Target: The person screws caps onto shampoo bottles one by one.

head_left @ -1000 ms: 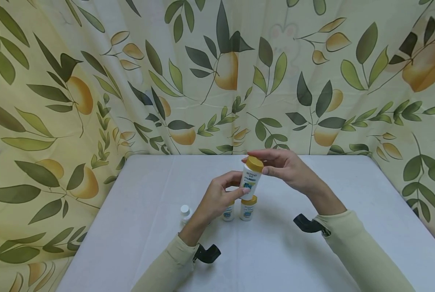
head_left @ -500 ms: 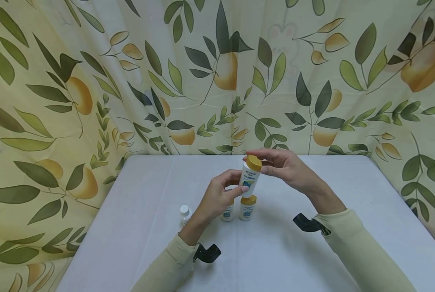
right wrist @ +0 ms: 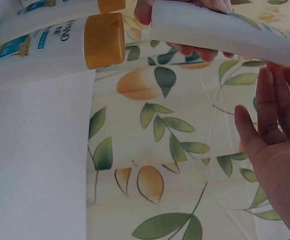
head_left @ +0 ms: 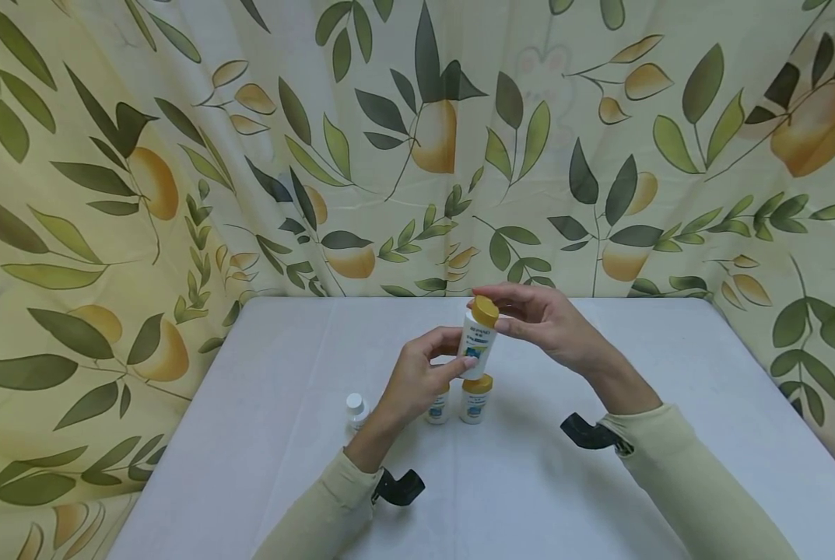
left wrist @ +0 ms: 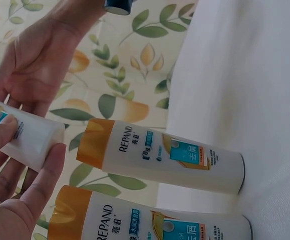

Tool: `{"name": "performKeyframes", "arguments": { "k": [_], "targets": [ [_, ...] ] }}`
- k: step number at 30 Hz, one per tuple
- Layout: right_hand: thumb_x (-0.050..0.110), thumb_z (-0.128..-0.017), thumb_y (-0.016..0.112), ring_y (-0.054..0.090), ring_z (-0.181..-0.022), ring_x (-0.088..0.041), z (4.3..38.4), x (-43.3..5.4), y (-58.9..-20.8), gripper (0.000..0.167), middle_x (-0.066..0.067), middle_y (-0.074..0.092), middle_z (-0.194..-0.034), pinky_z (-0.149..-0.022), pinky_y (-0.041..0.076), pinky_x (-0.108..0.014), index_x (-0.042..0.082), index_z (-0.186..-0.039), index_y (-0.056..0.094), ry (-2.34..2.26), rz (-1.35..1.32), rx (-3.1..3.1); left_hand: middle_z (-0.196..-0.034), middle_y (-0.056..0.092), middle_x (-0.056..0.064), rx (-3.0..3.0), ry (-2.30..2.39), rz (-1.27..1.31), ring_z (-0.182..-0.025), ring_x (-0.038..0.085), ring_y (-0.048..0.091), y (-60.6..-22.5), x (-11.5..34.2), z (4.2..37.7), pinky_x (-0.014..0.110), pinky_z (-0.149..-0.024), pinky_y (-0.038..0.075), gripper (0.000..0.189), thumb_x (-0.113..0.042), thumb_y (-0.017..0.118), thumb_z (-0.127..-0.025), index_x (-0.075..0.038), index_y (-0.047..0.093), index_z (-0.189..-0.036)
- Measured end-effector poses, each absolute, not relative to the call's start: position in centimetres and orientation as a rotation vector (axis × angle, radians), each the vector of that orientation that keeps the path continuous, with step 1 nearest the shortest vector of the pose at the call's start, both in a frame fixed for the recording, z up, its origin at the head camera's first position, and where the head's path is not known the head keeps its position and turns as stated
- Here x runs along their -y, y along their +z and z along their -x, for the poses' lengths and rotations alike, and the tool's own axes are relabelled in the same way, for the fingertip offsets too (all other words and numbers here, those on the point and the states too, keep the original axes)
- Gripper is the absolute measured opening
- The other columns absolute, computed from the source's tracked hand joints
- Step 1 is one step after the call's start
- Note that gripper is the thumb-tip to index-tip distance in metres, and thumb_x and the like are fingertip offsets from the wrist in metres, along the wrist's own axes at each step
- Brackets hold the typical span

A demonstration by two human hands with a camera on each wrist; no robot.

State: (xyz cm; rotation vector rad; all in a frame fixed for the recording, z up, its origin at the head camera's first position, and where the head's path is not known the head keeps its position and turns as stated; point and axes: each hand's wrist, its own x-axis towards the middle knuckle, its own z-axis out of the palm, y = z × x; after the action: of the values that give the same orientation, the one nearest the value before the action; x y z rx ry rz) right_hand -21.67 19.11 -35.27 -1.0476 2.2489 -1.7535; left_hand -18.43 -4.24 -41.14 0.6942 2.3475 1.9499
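In the head view my left hand [head_left: 420,373] grips a white shampoo bottle [head_left: 478,341] round its lower body, holding it tilted above the table. My right hand [head_left: 553,323] pinches its gold cap [head_left: 485,311] between thumb and fingers. The right wrist view shows the fingertips [right wrist: 265,75] touching the cap end, with the thumb out of sight. Below the held bottle stand two similar shampoo bottles, one [head_left: 475,404] fully visible and one [head_left: 437,408] partly behind my left hand. Their gold caps and blue labels show large in the left wrist view.
A smaller bottle [head_left: 356,408] with a white cap stands left of my left wrist, partly hidden by it. White cloth covers the table [head_left: 571,505]. A leaf-and-fruit patterned curtain [head_left: 389,155] hangs behind and along the left side.
The held shampoo bottle has shifted slightly left, and my right hand at the cap has moved a little with it. The standing bottles have not moved.
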Motion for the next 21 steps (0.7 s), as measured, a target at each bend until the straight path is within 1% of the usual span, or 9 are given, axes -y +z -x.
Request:
{"name": "performKeyframes", "arguments": {
  "k": [4, 9, 13, 18, 21],
  "targets": [
    [0.001, -0.099, 0.062, 0.059, -0.125, -0.019, 21.53, -18.92, -35.2, 0.045, -0.006, 0.059, -0.14, -0.103, 0.052, -0.027, -0.004, -0.143, 0.051, -1.756, 1.033, -2.262, -0.128, 0.067, -0.001, -2.346, 1.956, -0.677, -0.115, 0.017, 0.064, -41.26, 4.25, 18.39, 0.034, -0.099, 0.056, 0.04, -0.018, 0.075, -0.093, -0.016, 0.065, -0.132],
    [0.002, -0.098, 0.064, 0.058, -0.125, -0.019, 21.38, -18.75, -35.17, 0.045, 0.0, 0.059, -0.14, -0.103, 0.051, -0.026, -0.001, -0.142, 0.054, -1.76, 1.008, -2.285, -0.128, 0.067, -0.001, -2.346, 1.96, -0.673, -0.114, 0.015, 0.064, -41.23, 4.25, 18.24, 0.03, -0.097, 0.056, 0.041, -0.019, 0.075, -0.093, -0.015, 0.065, -0.132],
    [0.001, -0.097, 0.065, 0.058, -0.125, -0.019, 21.35, -18.71, -35.26, 0.045, -0.002, 0.058, -0.14, -0.103, 0.051, -0.025, 0.0, -0.141, 0.055, -1.765, 1.002, -2.297, -0.128, 0.067, -0.001, -2.34, 1.965, -0.674, -0.115, 0.015, 0.064, -41.22, 4.27, 18.2, 0.029, -0.097, 0.056, 0.041, -0.019, 0.075, -0.094, -0.015, 0.065, -0.133],
    [0.002, -0.097, 0.066, 0.058, -0.124, -0.02, 21.41, -18.68, -35.34, 0.045, -0.004, 0.058, -0.14, -0.103, 0.051, -0.025, -0.003, -0.14, 0.054, -1.762, 0.994, -2.317, -0.127, 0.067, -0.001, -2.344, 1.967, -0.674, -0.115, 0.015, 0.064, -41.28, 4.21, 18.17, 0.028, -0.095, 0.057, 0.042, -0.018, 0.075, -0.094, -0.015, 0.064, -0.133],
    [0.002, -0.096, 0.067, 0.058, -0.124, -0.021, 21.43, -18.64, -35.37, 0.044, -0.006, 0.058, -0.139, -0.102, 0.051, -0.026, -0.002, -0.139, 0.056, -1.764, 0.986, -2.326, -0.127, 0.067, 0.0, -2.353, 1.966, -0.676, -0.115, 0.016, 0.064, -41.33, 4.15, 18.15, 0.028, -0.094, 0.058, 0.042, -0.018, 0.075, -0.094, -0.014, 0.064, -0.134]
  ]
}}
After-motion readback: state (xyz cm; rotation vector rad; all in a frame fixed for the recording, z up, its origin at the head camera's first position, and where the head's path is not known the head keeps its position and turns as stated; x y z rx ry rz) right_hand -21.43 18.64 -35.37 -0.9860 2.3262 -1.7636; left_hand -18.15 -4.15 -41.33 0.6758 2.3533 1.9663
